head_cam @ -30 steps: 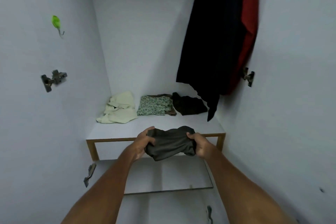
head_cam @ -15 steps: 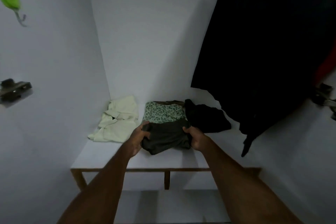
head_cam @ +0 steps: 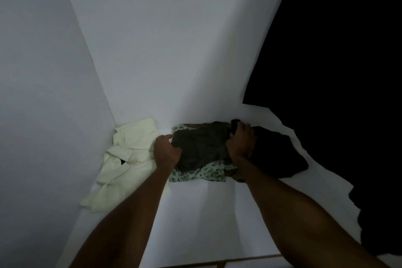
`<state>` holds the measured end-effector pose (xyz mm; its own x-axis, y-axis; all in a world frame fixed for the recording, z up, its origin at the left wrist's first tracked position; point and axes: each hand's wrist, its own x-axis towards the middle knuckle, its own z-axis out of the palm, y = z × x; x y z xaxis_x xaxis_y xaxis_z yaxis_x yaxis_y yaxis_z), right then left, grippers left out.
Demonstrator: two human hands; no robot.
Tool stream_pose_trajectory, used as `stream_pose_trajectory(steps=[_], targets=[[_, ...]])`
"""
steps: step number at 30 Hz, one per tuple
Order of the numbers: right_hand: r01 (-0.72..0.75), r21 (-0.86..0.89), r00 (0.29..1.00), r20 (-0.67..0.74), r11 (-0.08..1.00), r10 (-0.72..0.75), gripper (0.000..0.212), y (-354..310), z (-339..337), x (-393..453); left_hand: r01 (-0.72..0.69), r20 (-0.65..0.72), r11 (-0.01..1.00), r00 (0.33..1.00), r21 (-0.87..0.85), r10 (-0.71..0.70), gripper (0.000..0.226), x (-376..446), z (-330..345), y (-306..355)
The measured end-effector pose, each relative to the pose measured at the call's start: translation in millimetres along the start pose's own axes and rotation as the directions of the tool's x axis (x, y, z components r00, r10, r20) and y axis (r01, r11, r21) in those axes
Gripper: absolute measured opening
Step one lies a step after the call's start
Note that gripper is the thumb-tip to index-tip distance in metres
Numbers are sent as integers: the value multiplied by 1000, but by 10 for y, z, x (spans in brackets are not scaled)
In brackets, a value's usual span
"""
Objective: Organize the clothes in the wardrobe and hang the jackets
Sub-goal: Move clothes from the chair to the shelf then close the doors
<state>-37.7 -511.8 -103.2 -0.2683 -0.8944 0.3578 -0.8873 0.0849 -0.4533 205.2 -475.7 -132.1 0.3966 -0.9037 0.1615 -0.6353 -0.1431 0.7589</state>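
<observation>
A folded dark grey garment lies on top of the green floral garment at the back of the white shelf. My left hand grips its left edge and my right hand grips its right edge. Left of the pile is a cream shirt. On the other side, a folded black garment touches my right hand. A black jacket hangs at the right and fills that side of the view.
White wardrobe walls close in at the left and at the back. The shelf's wooden front edge shows at the bottom. The jacket's hem hangs over the shelf's right end.
Both hands carried the dark grey garment from in front of the shelf deep into it and onto the floral garment. The view moved closer into the wardrobe.
</observation>
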Motion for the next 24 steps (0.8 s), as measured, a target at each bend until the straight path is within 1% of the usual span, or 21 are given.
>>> stream_pose_trajectory(steps=[1, 2, 3, 4, 5, 6, 7, 8, 9, 10, 11, 12, 13, 14, 15, 17, 19, 21, 22, 24], targets=[[208, 3, 975, -82, 978, -207, 36, -5, 41, -31, -76, -92, 993, 992, 88, 84, 47, -63, 85, -2], [345, 69, 937, -75, 936, -340, 33, -72, 65, -64, -158, -161, 976, 970, 151, 182, 42, -104, 97, 81], [426, 169, 901, 6, 889, -433, 40, -141, 285, 44, -233, -156, 956, 953, 176, 260, 38, -40, 184, 171], [425, 213, 857, 218, 880, -466, 55, -186, 372, 110, -305, -111, 935, 938, 183, 328, 37, 19, 317, 226], [417, 205, 786, 408, 885, -465, 79, -240, 489, 103, -350, -46, 923, 931, 162, 361, 39, 28, 372, 267], [398, 184, 726, 535, 899, -431, 107, -202, 623, 60, -371, 60, 919, 929, 132, 366, 44, 38, 495, 282], [419, 149, 681, 601, 896, -418, 120, -189, 720, 19, -387, 166, 917, 915, 96, 368, 54, 36, 557, 280], [416, 61, 703, 611, 907, -364, 111, -181, 689, -27, -407, 265, 908, 890, 94, 372, 66, 52, 649, 225], [418, -27, 765, 549, 908, -336, 90, -150, 660, -62, -408, 320, 899, 882, 155, 345, 75, 29, 655, 185], [405, -86, 823, 468, 910, -322, 77, -107, 651, -97, -417, 342, 873, 883, 253, 322, 78, 49, 652, 106], [378, -97, 858, 411, 921, -309, 74, -54, 550, -129, -391, 345, 861, 897, 325, 277, 76, 58, 633, 41], [315, -83, 882, 394, 945, -260, 76, -9, 501, -110, -360, 311, 859, 916, 364, 253, 73, 106, 601, -28], [269, -61, 891, 395, 961, -224, 78, 101, 528, -76, -294, 293, 881, 937, 370, 189, 71, 122, 546, -61], [220, -34, 887, 422, 975, -186, 78, 174, 535, -60, -234, 262, 895, 955, 381, 138, 70, 147, 511, -149], [195, -29, 880, 446, 980, -162, 77, 228, 517, -45, -181, 260, 907, 962, 381, 82, 69, 158, 455, -167], [186, -33, 878, 455, 982, -151, 73, 294, 482, -53, -156, 241, 907, 969, 392, 62, 68, 153, 386, -239], [193, -35, 881, 446, 980, -158, 70, 288, 365, -97, -185, 189, 890, 975, 416, 114, 65, 71, 322, -224], [156, -4, 890, 435, 988, -138, 70, 291, 251, -146, -202, 115, 885, 979, 419, 169, 58, -49, 265, -107], [141, 22, 895, 423, 990, -138, 69, 311, 126, -235, -216, 89, 890, 976, 403, 196, 53, -178, 212, -17], [168, 40, 898, 405, 985, -169, 67, 340, -45, -373, -267, 76, 894, 963, 360, 257, 46, -353, 173, 93]])
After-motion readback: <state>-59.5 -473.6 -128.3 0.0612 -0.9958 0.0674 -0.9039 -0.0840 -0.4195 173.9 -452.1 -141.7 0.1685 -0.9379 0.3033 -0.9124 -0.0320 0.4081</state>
